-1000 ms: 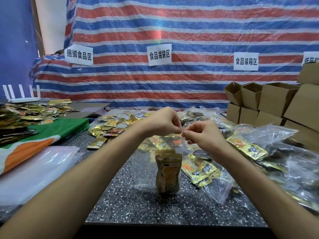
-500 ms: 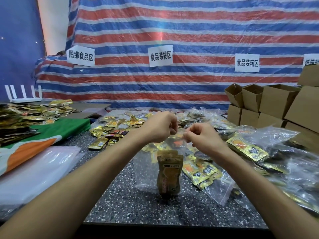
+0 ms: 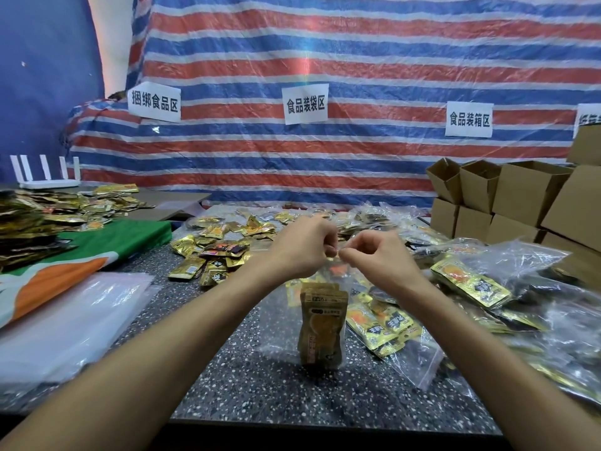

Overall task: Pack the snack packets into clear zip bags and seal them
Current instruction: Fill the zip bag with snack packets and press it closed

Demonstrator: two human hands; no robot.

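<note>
— Where's the room to move?
— You have bare surface [image 3: 260, 395] from the zip bag [image 3: 279, 323] to the near edge, and to its left.
— What's hard to see?
— The bag's top strip: your left hand [image 3: 302, 247] and right hand [image 3: 379, 257] both pinch it, fingertips nearly meeting. Inside, snack packets [image 3: 322, 327] stand upright.
— In the way?
— On the right, filled bags [image 3: 406, 333]; behind, loose packets [image 3: 211, 255].

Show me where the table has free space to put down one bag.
Bare speckled table lies along the near edge, between the clear plastic pile at left and the upright zip bag. The back is crowded with loose packets; filled bags cover the right side.
</note>
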